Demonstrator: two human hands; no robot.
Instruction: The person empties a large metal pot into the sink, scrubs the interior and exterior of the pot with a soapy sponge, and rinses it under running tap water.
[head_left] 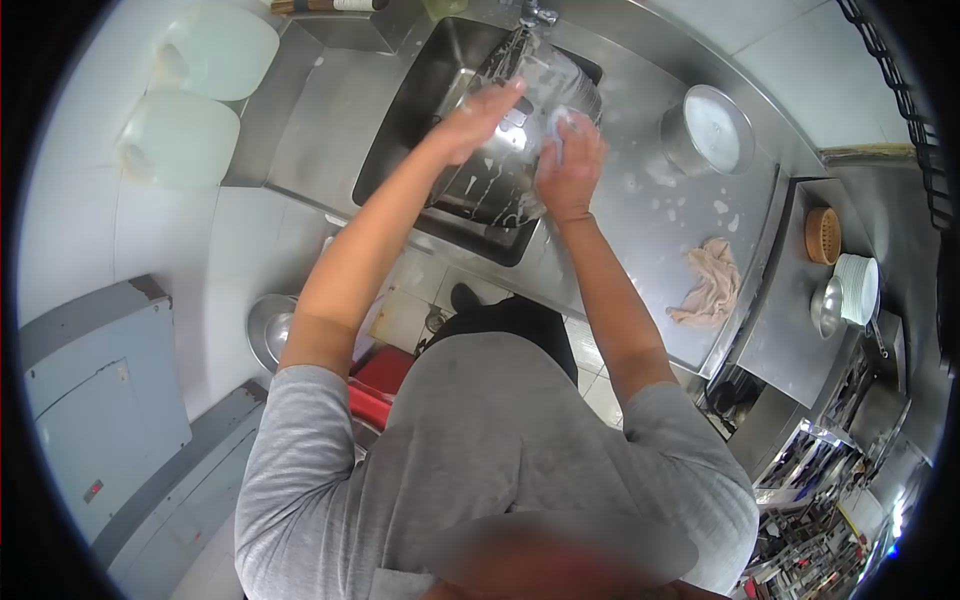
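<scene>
A large shiny, see-through-looking vessel (560, 75) lies tilted in the steel sink (385, 150), streaked with white suds. Its exact kind is hard to make out. My left hand (480, 122) is over the vessel's left side, fingers stretched out; whether it presses on the surface is unclear. In my right hand (574, 168) is a pale, bluish-white scrubbing pad (560, 125), held against the vessel's near right side. The fingers curl around the pad and partly hide it. A tap (538, 14) stands at the sink's far edge, just above the vessel.
To the right on the steel counter (630, 230) are a metal pot (688, 140) with white foamy contents and a crumpled beige cloth (712, 285). Farther right, stacked white plates (857, 288) and a ladle (826, 306) sit on a shelf. Translucent jugs (185, 140) stand left.
</scene>
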